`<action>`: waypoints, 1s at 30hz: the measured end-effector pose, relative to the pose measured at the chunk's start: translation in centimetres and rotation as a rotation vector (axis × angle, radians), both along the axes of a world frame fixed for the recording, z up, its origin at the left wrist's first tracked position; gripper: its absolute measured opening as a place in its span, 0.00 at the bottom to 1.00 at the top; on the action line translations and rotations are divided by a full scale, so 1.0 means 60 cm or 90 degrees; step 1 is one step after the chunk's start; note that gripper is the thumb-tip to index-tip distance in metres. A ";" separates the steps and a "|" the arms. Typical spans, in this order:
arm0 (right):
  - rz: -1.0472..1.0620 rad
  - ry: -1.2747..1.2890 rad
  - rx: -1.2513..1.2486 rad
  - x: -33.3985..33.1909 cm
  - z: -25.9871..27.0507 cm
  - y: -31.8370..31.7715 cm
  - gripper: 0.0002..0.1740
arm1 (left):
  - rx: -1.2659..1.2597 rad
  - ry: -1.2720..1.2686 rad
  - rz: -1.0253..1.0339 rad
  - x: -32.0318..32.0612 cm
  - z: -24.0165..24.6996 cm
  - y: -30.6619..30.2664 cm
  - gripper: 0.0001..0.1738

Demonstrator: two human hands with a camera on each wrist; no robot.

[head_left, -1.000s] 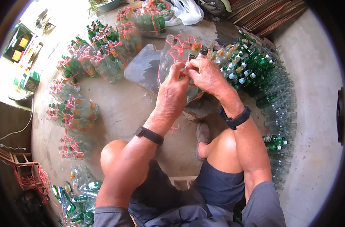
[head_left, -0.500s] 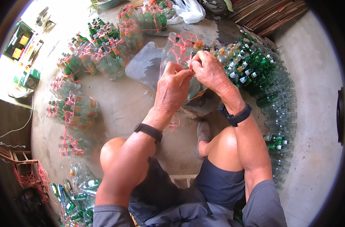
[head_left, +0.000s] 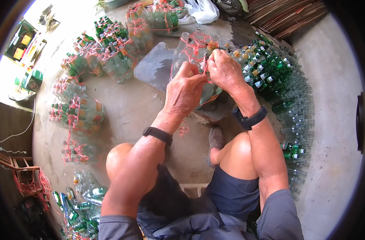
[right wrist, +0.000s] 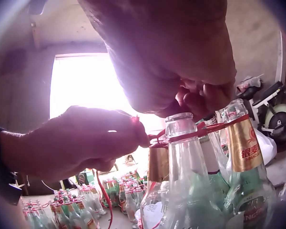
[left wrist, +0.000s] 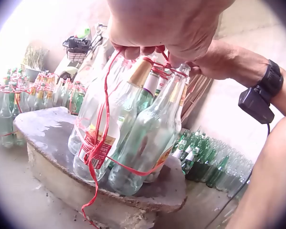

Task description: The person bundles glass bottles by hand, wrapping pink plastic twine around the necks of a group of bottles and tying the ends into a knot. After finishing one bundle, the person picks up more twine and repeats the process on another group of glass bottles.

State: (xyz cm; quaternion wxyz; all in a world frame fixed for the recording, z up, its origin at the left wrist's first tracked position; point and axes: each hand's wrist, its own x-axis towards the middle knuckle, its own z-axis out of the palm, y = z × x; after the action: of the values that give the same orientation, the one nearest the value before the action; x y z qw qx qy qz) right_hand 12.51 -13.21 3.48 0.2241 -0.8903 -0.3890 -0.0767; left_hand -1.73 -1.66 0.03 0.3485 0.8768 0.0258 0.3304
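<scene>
A bundle of glass bottles [left wrist: 145, 143], bound with red plastic string [left wrist: 106, 114], stands upright on a stone slab [left wrist: 47, 138]. At the bottle necks, the left hand [head_left: 183, 90] pinches the red string between thumb and forefinger. Just right of it the right hand [head_left: 227, 72] has its fingers curled round the string, close above the necks. In the right wrist view, red string [right wrist: 209, 129] runs round the necks beneath the right hand [right wrist: 167, 52], with the left hand [right wrist: 81, 138] beside them. A knot and a loose tail hang down the bundle's side in the left wrist view.
Tied bottle bundles [head_left: 80, 114] stand on the floor at the left and far left. Many loose bottles [head_left: 266, 68] line the right wall; others [head_left: 84, 204] lie at the lower left. A white plastic bag [head_left: 202, 11] and wooden sticks [head_left: 282, 16] are at the back.
The right hand has shifted slightly right, away from the left hand, widening the gap between them. Red string now shows between the two hands.
</scene>
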 end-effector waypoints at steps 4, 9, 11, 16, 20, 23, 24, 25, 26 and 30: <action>-0.004 -0.048 0.025 0.006 -0.018 0.001 0.11 | -0.002 -0.012 -0.008 0.002 -0.003 0.004 0.10; -0.014 -0.079 -0.052 0.002 -0.008 0.003 0.18 | 0.009 -0.025 -0.054 0.005 -0.006 0.010 0.08; -0.019 -0.056 -0.044 0.004 -0.007 0.005 0.18 | 0.000 -0.032 -0.060 0.007 -0.007 0.012 0.07; -0.012 -0.014 0.088 0.015 -0.020 -0.009 0.11 | -0.044 -0.063 -0.007 0.008 -0.007 0.002 0.04; 0.057 0.013 0.154 0.018 -0.019 -0.030 0.09 | -0.154 0.009 0.012 0.015 -0.004 -0.005 0.07; 0.136 0.004 0.190 0.016 -0.011 -0.048 0.07 | -0.211 0.039 0.023 0.023 -0.003 -0.011 0.08; 0.161 0.033 0.198 0.013 -0.008 -0.052 0.07 | -0.212 0.030 0.027 0.026 -0.005 -0.012 0.09; 0.187 0.062 0.206 0.009 -0.006 -0.056 0.06 | -0.213 0.030 0.027 0.029 -0.006 -0.015 0.09; 0.188 0.063 0.205 0.002 0.001 -0.060 0.06 | -0.209 0.056 0.039 0.030 -0.005 -0.017 0.10; 0.232 0.140 0.198 -0.017 0.021 -0.067 0.05 | -0.187 0.063 0.033 0.032 -0.002 -0.018 0.13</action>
State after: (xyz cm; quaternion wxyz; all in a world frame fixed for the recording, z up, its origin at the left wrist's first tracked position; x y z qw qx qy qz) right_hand 11.51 -17.23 4.75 0.4094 -0.7635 -0.4995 0.0034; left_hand 0.20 -2.74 -0.09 0.4625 0.8306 0.1137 0.2885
